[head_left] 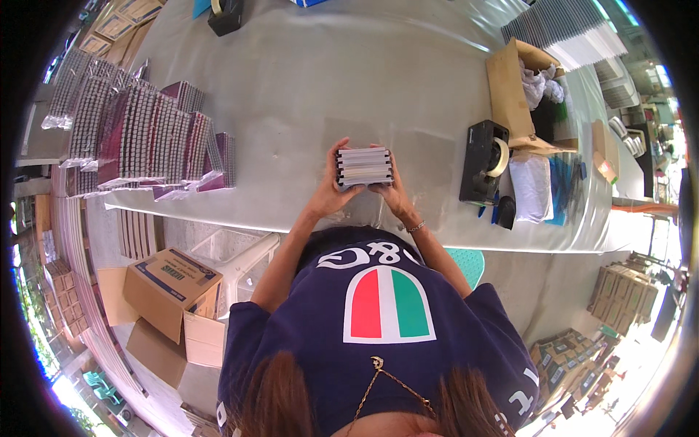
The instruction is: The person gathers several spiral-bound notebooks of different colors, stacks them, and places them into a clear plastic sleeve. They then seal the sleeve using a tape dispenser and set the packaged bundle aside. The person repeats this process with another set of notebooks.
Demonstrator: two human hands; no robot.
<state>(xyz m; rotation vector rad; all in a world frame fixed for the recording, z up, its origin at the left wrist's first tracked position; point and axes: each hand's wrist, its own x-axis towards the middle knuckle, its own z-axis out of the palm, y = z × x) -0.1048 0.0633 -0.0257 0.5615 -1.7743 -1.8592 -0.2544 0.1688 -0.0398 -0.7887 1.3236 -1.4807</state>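
Observation:
Over the near part of the table, my left hand (335,185) and my right hand (393,191) are closed around a small stack of thin pads or notebooks (365,167). The stack shows white page edges with dark bits along both sides, perhaps bindings. My left fingers wrap its left side and my right fingers its right side, with both thumbs at the near edge. A sheet of clear plastic (360,210) appears to lie on the table below my hands. Several piles of spiral-bound notebooks (145,131), partly wrapped in clear film, stand at the left.
A black tape dispenser (480,164) sits to the right, beside an open cardboard box (510,95). Another dispenser (226,16) stands at the far left. Grey-edged stacks (557,29) rise far right. An open carton (173,288) is below the grey-covered table (291,95).

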